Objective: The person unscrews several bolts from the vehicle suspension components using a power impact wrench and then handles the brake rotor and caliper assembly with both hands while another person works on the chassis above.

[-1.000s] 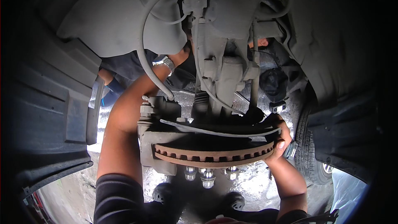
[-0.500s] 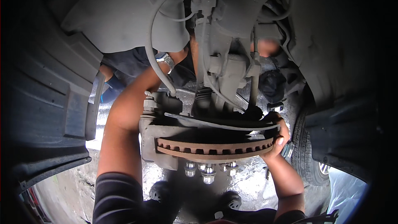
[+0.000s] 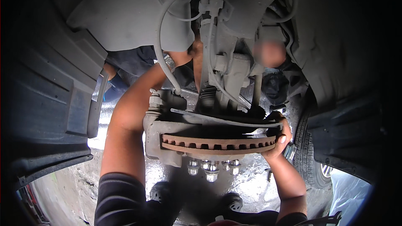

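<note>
A rusty vented brake disc (image 3: 217, 144) sits in a grey caliper (image 3: 155, 136), with a thin dust shield (image 3: 226, 120) behind it. Below the disc, several shiny wheel nuts (image 3: 212, 171) are on the studs. My right hand (image 3: 281, 140) curls round the disc's right edge, its thumb in front and its fingers behind, near the shield's end. Past the caliper my left arm reaches up to the strut (image 3: 205, 37). My left hand (image 3: 182, 57), with a metal watch (image 3: 166, 61) at the wrist, lies behind the brake hose (image 3: 161, 37); its fingers are mostly hidden.
Dark wheel-arch liners (image 3: 46, 96) frame both sides. Another person (image 3: 271, 54) is beyond the suspension at right, partly hidden. A tyre (image 3: 307, 155) stands at the right, near clear plastic sheeting (image 3: 347, 194). A tie rod or link (image 3: 257, 88) hangs behind the disc.
The disc and caliper sit slightly further right and higher in view, and the disc's tilt differs a little. My left hand appears slightly lower and further right. More of the other person shows.
</note>
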The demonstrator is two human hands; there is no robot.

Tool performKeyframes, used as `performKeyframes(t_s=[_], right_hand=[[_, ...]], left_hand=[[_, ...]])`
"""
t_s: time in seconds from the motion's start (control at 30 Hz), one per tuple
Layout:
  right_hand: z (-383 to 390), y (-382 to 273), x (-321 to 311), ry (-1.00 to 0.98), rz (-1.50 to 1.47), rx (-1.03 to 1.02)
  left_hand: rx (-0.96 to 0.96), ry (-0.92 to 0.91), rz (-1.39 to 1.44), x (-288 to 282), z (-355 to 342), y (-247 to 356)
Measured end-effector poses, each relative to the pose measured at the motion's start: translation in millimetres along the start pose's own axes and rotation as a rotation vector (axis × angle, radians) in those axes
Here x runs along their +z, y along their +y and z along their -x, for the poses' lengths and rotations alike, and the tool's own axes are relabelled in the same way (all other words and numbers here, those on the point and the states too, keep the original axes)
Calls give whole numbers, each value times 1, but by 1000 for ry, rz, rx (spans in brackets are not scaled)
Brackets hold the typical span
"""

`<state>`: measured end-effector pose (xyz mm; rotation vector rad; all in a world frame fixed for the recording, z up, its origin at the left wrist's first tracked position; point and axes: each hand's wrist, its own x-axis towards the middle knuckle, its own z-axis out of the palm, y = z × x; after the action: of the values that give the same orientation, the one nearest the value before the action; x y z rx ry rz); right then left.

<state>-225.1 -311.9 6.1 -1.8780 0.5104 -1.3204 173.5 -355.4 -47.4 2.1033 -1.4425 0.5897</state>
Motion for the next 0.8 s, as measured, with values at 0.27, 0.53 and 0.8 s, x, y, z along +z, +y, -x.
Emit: performKeyframes(t_s=[0.27,0.53,0.8], right_hand=[[2,-3,0,3,26,20],[-6,-12,7,5,75,16],[-7,-9,3,-1,106,-49]], left_hand=[[256,3,102,-24,-1,-7],[0,-218,547,-58,74,-41],[-194,87,803,-149,140,-52]])
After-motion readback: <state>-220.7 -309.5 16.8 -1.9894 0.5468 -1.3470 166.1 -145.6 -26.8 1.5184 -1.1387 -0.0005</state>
